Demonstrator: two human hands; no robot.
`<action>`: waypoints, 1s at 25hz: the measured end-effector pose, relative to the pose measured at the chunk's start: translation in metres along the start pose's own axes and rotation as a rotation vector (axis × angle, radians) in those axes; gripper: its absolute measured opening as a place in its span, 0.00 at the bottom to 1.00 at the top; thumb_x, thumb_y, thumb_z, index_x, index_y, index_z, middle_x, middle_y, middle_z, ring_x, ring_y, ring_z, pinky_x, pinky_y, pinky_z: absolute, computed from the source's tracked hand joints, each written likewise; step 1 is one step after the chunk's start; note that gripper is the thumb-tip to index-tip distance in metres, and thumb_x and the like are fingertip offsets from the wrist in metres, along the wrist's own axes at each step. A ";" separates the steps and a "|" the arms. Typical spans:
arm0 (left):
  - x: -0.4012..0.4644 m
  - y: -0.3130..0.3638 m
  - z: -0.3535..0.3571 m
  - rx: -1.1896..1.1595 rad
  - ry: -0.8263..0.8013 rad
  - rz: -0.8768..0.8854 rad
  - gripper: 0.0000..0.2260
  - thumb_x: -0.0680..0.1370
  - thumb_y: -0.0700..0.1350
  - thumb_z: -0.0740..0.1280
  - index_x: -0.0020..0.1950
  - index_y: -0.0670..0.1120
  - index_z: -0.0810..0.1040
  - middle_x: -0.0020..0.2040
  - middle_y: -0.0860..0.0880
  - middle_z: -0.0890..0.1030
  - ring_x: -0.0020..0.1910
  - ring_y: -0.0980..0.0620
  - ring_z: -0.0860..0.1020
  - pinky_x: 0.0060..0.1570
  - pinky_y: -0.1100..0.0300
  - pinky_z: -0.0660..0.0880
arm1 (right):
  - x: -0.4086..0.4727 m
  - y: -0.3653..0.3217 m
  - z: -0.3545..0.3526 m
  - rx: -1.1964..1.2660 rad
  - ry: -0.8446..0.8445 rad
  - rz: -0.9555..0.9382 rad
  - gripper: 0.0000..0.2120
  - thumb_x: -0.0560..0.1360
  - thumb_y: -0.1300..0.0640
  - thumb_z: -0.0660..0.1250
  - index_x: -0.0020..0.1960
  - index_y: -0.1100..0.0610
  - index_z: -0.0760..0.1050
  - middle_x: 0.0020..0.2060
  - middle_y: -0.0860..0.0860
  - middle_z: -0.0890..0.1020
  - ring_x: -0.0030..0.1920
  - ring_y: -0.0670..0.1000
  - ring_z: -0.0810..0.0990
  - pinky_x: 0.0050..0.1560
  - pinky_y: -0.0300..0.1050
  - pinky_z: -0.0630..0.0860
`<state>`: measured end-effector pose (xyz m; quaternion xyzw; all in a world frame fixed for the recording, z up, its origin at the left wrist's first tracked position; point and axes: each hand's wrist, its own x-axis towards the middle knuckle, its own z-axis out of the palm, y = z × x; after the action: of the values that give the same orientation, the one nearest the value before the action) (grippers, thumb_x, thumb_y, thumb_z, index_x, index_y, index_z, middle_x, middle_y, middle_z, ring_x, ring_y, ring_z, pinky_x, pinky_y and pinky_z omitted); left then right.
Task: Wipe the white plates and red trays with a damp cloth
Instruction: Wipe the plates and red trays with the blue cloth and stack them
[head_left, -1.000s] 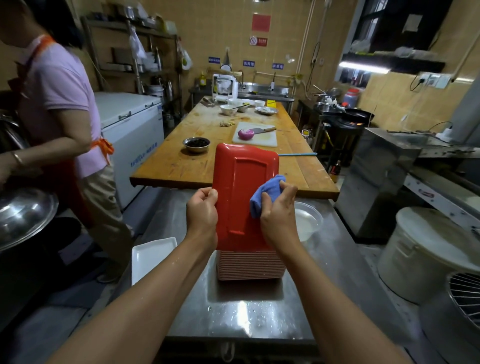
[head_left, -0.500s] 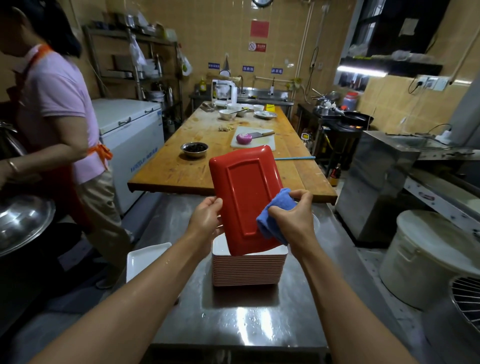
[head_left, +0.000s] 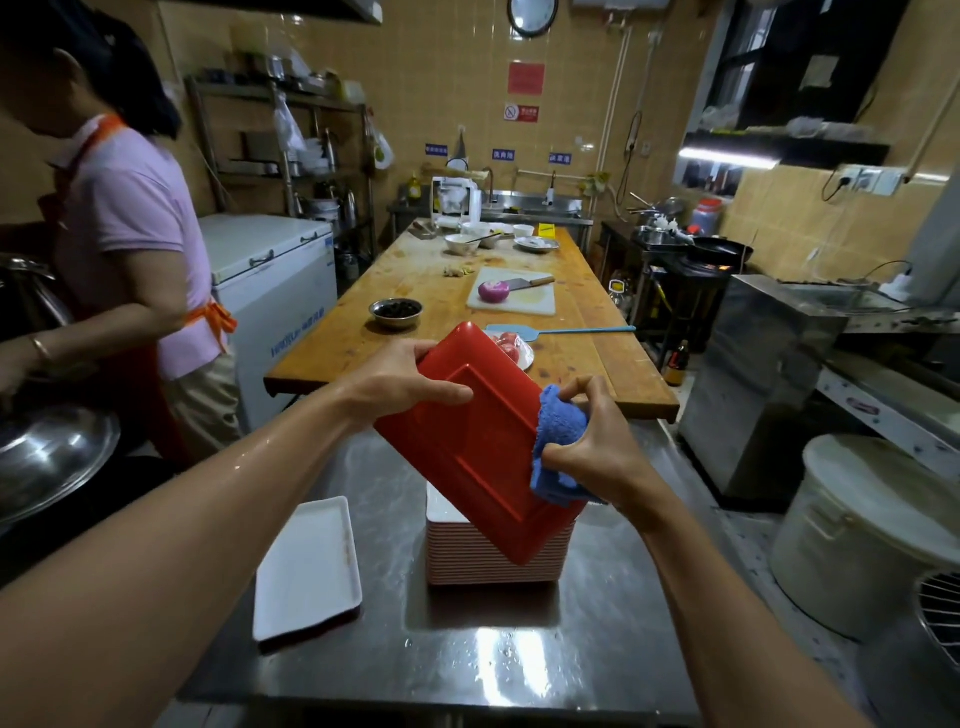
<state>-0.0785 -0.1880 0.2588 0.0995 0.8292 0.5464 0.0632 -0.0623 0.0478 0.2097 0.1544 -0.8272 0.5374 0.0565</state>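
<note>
A red rectangular tray (head_left: 475, 447) is held up with its underside facing me, tilted with its top to the left. My left hand (head_left: 402, 376) grips its upper left edge. My right hand (head_left: 597, 441) clutches a bunched blue cloth (head_left: 558, 441) against the tray's right edge. Under the tray stands a tall stack of red-and-white trays (head_left: 493, 561) on the steel counter (head_left: 493, 660). One white tray (head_left: 309, 566) lies face up to the left of the stack.
A person in a pink shirt and orange apron (head_left: 130, 249) stands at the left beside a large steel bowl (head_left: 47, 457). Beyond the counter is a long wooden table (head_left: 415, 291) with bowls, cutting board and cleaver. A white lidded bucket (head_left: 872, 530) sits at the right.
The red tray has rotated from upright to tilted left and lifted off the stack. My left hand moved up to its top edge; the cloth slid lower along the right edge.
</note>
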 end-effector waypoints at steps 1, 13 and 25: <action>-0.003 -0.003 0.001 -0.061 0.013 0.000 0.24 0.60 0.49 0.76 0.55 0.47 0.79 0.46 0.46 0.84 0.41 0.49 0.84 0.35 0.62 0.79 | 0.000 -0.001 0.000 -0.036 0.009 -0.020 0.24 0.63 0.69 0.70 0.49 0.50 0.63 0.52 0.58 0.75 0.36 0.51 0.76 0.31 0.41 0.74; -0.031 -0.033 0.001 -0.402 0.278 -0.131 0.18 0.58 0.46 0.76 0.47 0.47 0.81 0.38 0.49 0.85 0.35 0.51 0.84 0.30 0.60 0.78 | 0.002 0.009 0.024 -0.429 0.134 -0.233 0.23 0.71 0.51 0.58 0.63 0.60 0.66 0.56 0.56 0.72 0.53 0.52 0.71 0.53 0.45 0.67; -0.036 -0.050 0.018 -0.671 0.442 -0.473 0.07 0.70 0.41 0.73 0.44 0.44 0.77 0.33 0.44 0.82 0.33 0.45 0.80 0.28 0.54 0.74 | -0.025 0.037 0.040 -0.297 0.030 -0.250 0.23 0.78 0.62 0.61 0.71 0.58 0.60 0.76 0.50 0.53 0.72 0.41 0.54 0.71 0.40 0.57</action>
<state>-0.0443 -0.1995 0.2050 -0.2370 0.6002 0.7630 0.0367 -0.0477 0.0308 0.1543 0.2380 -0.8708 0.4005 0.1571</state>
